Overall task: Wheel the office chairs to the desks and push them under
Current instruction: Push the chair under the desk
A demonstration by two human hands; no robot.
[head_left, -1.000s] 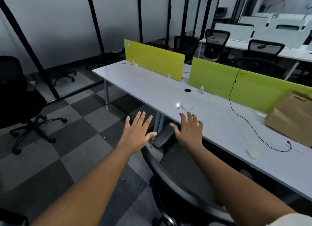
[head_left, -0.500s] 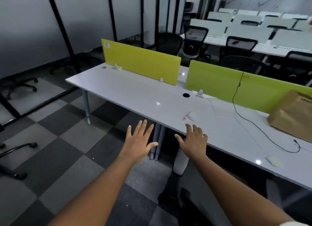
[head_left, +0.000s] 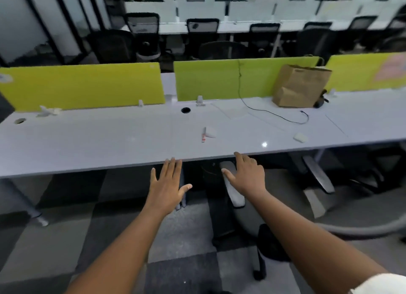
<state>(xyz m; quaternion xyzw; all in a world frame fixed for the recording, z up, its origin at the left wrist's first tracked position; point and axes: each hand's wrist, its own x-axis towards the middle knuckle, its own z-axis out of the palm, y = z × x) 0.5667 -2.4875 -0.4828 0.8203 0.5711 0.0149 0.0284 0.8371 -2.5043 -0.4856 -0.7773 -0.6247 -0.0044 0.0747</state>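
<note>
Both hands, left [head_left: 168, 184] and right [head_left: 247, 175], hover fingers spread, holding nothing, at the desk [head_left: 109, 144] edge.
Risk: the chair [head_left: 232, 190] armrest under the desk could jam against its edge.

Surface [head_left: 87, 144] runs left to right, dividers [head_left: 83, 85] along its back edge. Paper bag [head_left: 301, 86] sits back right, cable [head_left: 274, 114] just left of it. Chair [head_left: 235, 190] tucked under the front edge (mostly hidden); both hands before that edge. More chairs [head_left: 202, 30] behind the dividers.
</note>
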